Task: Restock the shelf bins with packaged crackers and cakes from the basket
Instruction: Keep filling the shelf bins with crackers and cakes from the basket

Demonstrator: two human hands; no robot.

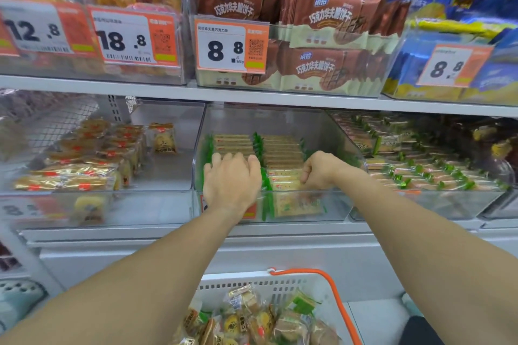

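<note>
A: Take the clear middle bin (pixel 280 120) as the marker. What is hard to see?

B: The left hand (pixel 231 182) lies over the left row of cracker packs (pixel 281 161) in that bin, fingers bent downward onto them. It covers whatever is beneath, so I cannot tell whether it grips a pack or only presses. An orange tag on the bin's front wall is mostly hidden behind the wrist.

A: And the other hand?

B: The right hand (pixel 319 169) is inside the bin at its right side, fingers curled down on a pack at the near end of the right row. The fingertips are turned away, so the exact hold is unclear.

A: The supply?

B: The basket (pixel 280 286), white with an orange handle (pixel 322 283), sits below the bin and is cut off by the bottom edge. It holds a jumble of wrapped cakes and crackers (pixel 252 316).

A: The surroundings?

B: White metal shop shelving. Left of the bin, a bin with gold-wrapped cakes (pixel 81 159), its own tag blurred. Right of it, another bin of green-ended packs (pixel 420 173), dim toward the far right. Above it, brown chocolate wafer packs (pixel 330 17) behind a price tag (pixel 231 47) reading 8.8, with tags of 18.8 and 12.8 up to the left.
</note>
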